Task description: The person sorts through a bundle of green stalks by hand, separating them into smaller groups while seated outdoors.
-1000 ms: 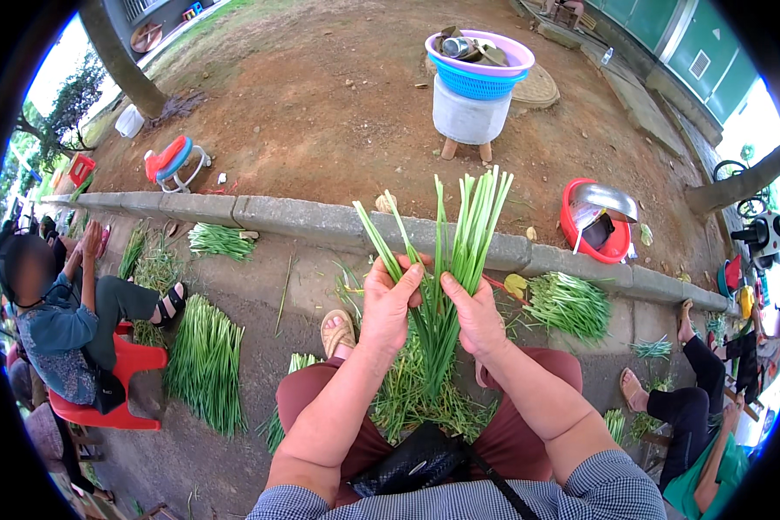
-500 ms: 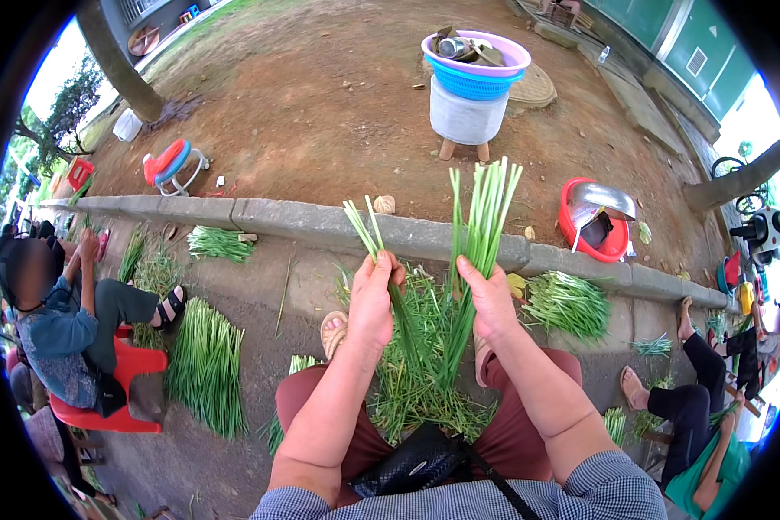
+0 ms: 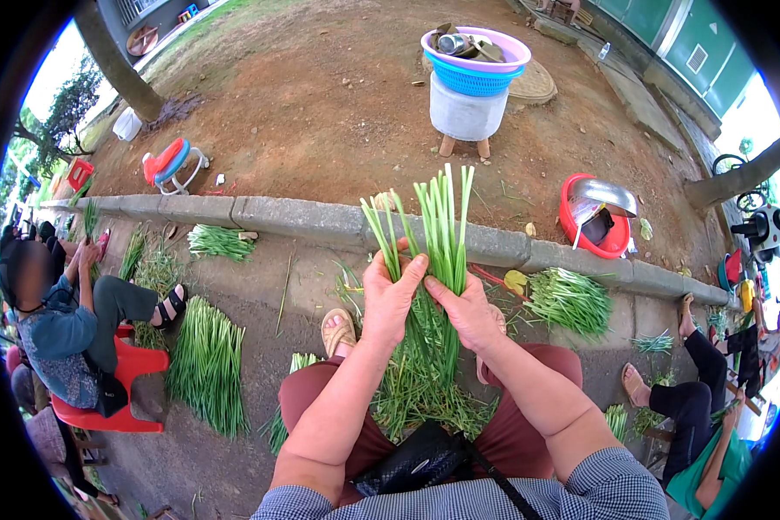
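My left hand (image 3: 390, 299) is closed around a few long green chives (image 3: 379, 227), their pale ends pointing up and away from me. Beside it, my right hand (image 3: 464, 312) grips a thicker bunch of chives (image 3: 443, 227). The two thumbs nearly meet, and the leafy ends hang between my hands. On the ground between my feet lies a heap of loose green leaves and trimmings (image 3: 420, 403), partly hidden by the held bunch.
Bundled chives lie by the kerb (image 3: 299, 221), at right (image 3: 568, 302) and left (image 3: 204, 368). A red basin (image 3: 588, 238) and a stool bearing stacked basins (image 3: 468, 117) stand beyond. One person sits on a red chair (image 3: 139, 381) at left; others sit at right.
My hands have come together, the right one moving left with its bunch. The left-hand chives now stand close against the right-hand bunch.
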`<state>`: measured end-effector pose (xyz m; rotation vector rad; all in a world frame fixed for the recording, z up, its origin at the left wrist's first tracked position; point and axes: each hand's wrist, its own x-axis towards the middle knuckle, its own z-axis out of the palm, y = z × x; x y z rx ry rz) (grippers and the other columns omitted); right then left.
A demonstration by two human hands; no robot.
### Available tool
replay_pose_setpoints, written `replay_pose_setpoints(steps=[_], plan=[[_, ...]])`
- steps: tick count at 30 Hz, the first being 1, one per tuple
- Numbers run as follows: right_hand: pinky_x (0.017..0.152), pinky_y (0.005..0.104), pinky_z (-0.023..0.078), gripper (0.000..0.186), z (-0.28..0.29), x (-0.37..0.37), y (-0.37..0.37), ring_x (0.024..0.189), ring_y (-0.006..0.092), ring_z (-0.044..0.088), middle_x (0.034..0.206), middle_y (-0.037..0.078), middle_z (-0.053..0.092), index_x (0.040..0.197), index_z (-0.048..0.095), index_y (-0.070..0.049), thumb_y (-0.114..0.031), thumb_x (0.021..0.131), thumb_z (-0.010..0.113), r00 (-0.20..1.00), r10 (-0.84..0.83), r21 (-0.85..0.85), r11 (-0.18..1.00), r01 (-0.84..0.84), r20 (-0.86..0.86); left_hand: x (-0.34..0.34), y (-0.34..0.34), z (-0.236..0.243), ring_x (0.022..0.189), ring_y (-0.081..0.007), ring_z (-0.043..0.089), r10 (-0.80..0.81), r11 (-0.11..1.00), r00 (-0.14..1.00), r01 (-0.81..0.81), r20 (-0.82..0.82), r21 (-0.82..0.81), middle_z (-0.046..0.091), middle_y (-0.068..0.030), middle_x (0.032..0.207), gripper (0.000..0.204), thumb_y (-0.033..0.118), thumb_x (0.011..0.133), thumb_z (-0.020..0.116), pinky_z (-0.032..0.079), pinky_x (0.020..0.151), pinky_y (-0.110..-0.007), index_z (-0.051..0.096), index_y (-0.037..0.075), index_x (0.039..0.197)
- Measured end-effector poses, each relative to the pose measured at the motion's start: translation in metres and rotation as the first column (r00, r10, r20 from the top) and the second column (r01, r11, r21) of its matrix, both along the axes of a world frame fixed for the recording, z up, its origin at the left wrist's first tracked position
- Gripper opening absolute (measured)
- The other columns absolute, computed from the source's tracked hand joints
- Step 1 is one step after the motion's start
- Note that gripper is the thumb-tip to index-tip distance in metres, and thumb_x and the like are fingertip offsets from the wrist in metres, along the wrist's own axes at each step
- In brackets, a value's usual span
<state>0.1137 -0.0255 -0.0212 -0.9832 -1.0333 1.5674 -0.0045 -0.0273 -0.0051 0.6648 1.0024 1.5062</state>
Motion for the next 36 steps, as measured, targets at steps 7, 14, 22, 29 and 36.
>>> replay_pose_setpoints(steps=[7, 14, 22, 29, 36], plan=[[0.054, 0.0212, 0.038, 0.014, -0.008, 0.004, 0.000, 0.065, 0.0039, 0.047, 0.076, -0.004, 0.055, 0.095, 0.059, -0.006, -0.015, 0.086, 0.063, 0.999, 0.037, -0.064, 0.997, -0.036, 0.008, -0.004, 0.000, 0.000, 0.047, -0.0031, 0.036, 0.010, 0.999, 0.991, -0.004, 0.132, -0.052, 0.051, 0.0059, 0.067, 0.012, 0.013, 0.087, 0.062, 0.029, 0.045, -0.019, 0.060, 0.004, 0.095], [0.053, 0.0216, 0.040, 0.014, -0.005, 0.008, 0.006, 0.066, 0.0069, 0.052, 0.076, -0.001, 0.057, 0.090, 0.058, -0.006, -0.017, 0.085, 0.064, 0.996, -0.033, -0.110, 0.994, 0.025, -0.079, -0.013, 0.005, -0.011, 0.060, -0.0039, 0.042, 0.003, 0.998, 0.993, 0.004, 0.119, -0.066, 0.056, 0.0014, 0.080, 0.013, 0.020, 0.092, 0.054, 0.033, 0.050, -0.020, 0.057, 0.007, 0.090], [0.054, 0.0234, 0.041, 0.015, 0.001, 0.027, 0.020, 0.065, 0.0095, 0.052, 0.077, 0.002, 0.057, 0.089, 0.058, -0.003, -0.017, 0.086, 0.062, 0.998, -0.054, -0.060, 0.997, 0.051, -0.039, -0.029, 0.009, -0.008, 0.073, -0.0130, 0.050, 0.025, 0.999, 0.986, -0.017, 0.163, -0.049, 0.056, -0.0041, 0.081, 0.014, 0.018, 0.095, 0.046, 0.041, 0.069, -0.025, 0.052, 0.007, 0.089], [0.052, 0.0208, 0.038, 0.013, 0.006, 0.015, 0.010, 0.059, 0.0060, 0.047, 0.070, -0.002, 0.053, 0.088, 0.057, -0.007, -0.019, 0.086, 0.063, 0.994, 0.101, -0.077, 0.992, -0.104, -0.038, -0.033, 0.007, -0.007, 0.052, -0.0068, 0.038, -0.088, 0.996, 0.971, 0.087, 0.223, 0.019, 0.046, 0.0030, 0.066, 0.015, 0.020, 0.094, 0.050, 0.033, 0.049, -0.023, 0.053, 0.005, 0.094], [0.052, 0.0193, 0.037, 0.012, -0.002, 0.005, 0.002, 0.058, 0.0043, 0.045, 0.072, -0.002, 0.055, 0.091, 0.058, -0.007, -0.018, 0.087, 0.061, 0.980, 0.180, -0.059, 0.981, -0.185, -0.081, -0.008, 0.002, 0.005, 0.047, -0.0019, 0.037, -0.104, 0.992, 0.979, 0.114, 0.176, -0.050, 0.049, 0.0045, 0.065, 0.016, 0.015, 0.089, 0.060, 0.031, 0.043, -0.019, 0.058, 0.003, 0.099]])
